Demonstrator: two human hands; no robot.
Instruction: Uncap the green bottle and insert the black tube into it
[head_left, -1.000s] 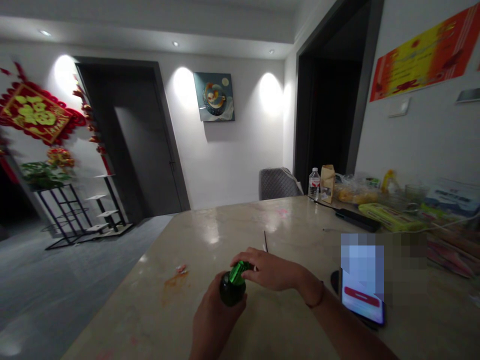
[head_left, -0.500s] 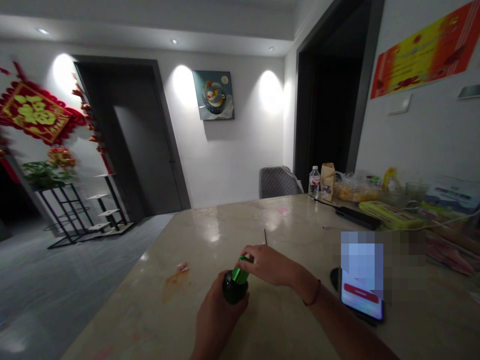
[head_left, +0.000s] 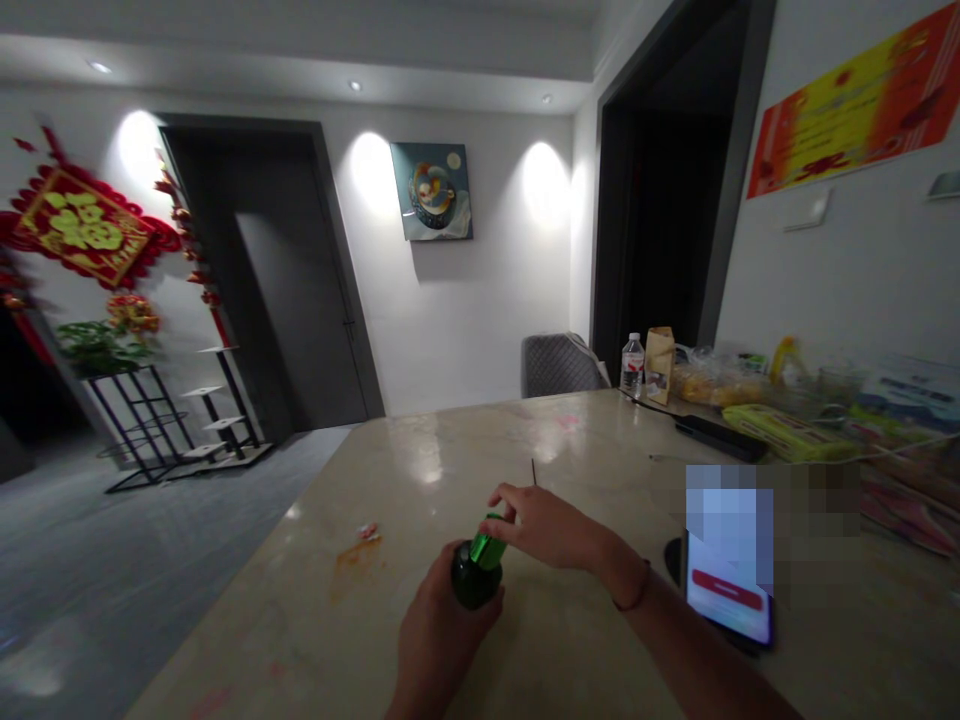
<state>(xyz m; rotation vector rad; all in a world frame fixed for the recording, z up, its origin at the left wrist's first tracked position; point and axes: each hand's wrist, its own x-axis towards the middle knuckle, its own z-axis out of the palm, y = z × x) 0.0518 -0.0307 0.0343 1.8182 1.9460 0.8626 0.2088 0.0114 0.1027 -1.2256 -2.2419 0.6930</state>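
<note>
A dark green bottle (head_left: 475,583) with a shiny green foil-like neck leans slightly to the right over the table. My left hand (head_left: 442,630) is wrapped round its body from the left and below. At the top of the neck, my right hand (head_left: 536,522) has its thumb and fingers closed about the green cap (head_left: 489,541); the fingers partly cover it. Behind my right hand a thin dark stick (head_left: 533,470) shows on the table.
The pale marble-look table (head_left: 420,450) bears a crumpled scrap (head_left: 368,532) beside an orange stain. Right of my arm lies a lit phone (head_left: 726,595). Farther back are a black power strip (head_left: 720,437), a water bottle (head_left: 632,365), a paper bag (head_left: 660,365) and a grey chair (head_left: 562,367).
The whole view has shifted slightly, so everything sits a little farther right. Both hands keep their places on the bottle, with the right index finger a touch more raised.
</note>
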